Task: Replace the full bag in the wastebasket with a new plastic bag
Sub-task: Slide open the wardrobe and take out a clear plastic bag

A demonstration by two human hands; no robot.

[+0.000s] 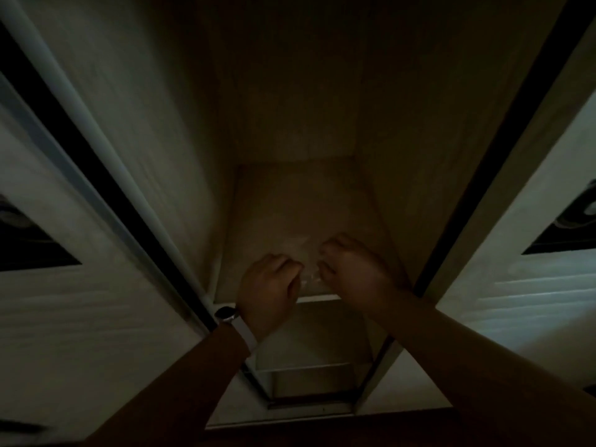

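Note:
Both my hands reach into a dim cupboard, over a shelf (pixel 319 298). A thin clear plastic bag (pixel 306 253) lies on that shelf, faint and hard to make out. My left hand (pixel 269 285), with a watch on its wrist, has curled fingers that pinch the bag's near edge. My right hand (pixel 350 269) is curled too and grips the plastic just to the right. The two hands are close together, a small gap between them. The wastebasket is not in view.
The cupboard is narrow, with tall side walls (pixel 154 130) left and right and a back wall (pixel 290 91). Sliding door frames (pixel 106 188) flank the opening. A lower shelf (pixel 306 369) shows beneath my wrists. The light is very low.

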